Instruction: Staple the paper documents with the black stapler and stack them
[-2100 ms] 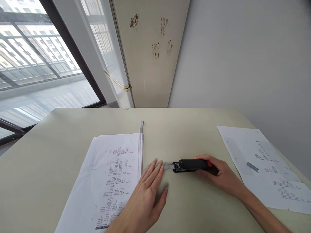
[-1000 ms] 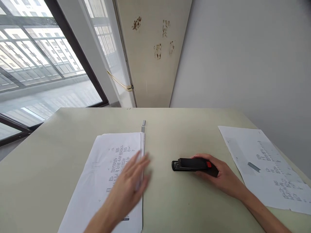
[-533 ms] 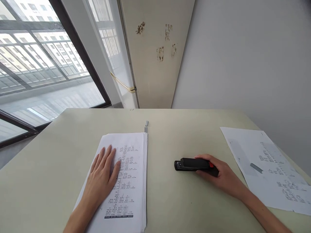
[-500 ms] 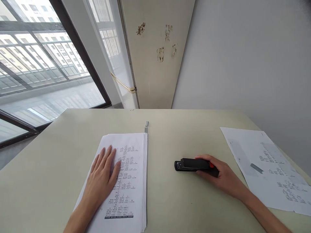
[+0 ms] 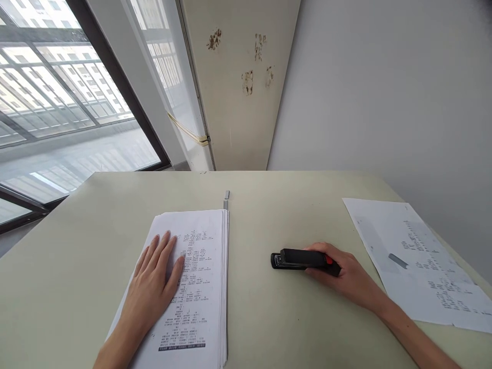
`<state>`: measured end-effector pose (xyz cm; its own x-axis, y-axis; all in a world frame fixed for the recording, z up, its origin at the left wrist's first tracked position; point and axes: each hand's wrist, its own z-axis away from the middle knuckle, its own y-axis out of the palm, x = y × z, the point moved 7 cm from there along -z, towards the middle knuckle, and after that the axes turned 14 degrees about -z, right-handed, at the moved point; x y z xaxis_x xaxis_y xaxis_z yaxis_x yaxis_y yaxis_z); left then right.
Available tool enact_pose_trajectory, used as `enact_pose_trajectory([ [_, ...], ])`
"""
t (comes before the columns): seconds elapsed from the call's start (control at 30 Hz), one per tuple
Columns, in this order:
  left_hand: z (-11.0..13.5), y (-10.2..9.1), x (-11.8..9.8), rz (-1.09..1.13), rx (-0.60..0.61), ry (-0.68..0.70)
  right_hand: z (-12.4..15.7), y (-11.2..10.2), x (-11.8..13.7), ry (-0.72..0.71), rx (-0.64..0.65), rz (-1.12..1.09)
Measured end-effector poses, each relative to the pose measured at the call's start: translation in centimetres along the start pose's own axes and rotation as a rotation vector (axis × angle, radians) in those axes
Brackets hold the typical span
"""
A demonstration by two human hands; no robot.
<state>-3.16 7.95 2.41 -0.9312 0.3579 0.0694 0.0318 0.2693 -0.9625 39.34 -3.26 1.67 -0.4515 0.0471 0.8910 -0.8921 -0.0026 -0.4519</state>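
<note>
With its rail no longer jutting out, the stapler (image 5: 303,257) seems readied, its rear clamped in the grip of the right hand (image 5: 346,269) right of centre on the surface (image 5: 265,318), the left hand (image 5: 148,289) now resting flat atop the leftward paper stack (image 5: 205,287).

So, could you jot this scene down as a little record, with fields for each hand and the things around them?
Left hand: spread flat on the printed paper stack
Right hand: wrapped around the rear of a black stapler with a red part
Stapler position: on the table, front end toward the stack
Far right: loose printed paper with a grey strip on it
Stack's far right corner: two small grey pieces
</note>
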Motion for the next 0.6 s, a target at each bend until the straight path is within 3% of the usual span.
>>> enact_pose_trajectory([
  [0.6, -0.1, -0.3, 0.1, 0.001, 0.002, -0.022, 0.0, 0.1, -1.1, 0.035, 0.02, -0.019],
])
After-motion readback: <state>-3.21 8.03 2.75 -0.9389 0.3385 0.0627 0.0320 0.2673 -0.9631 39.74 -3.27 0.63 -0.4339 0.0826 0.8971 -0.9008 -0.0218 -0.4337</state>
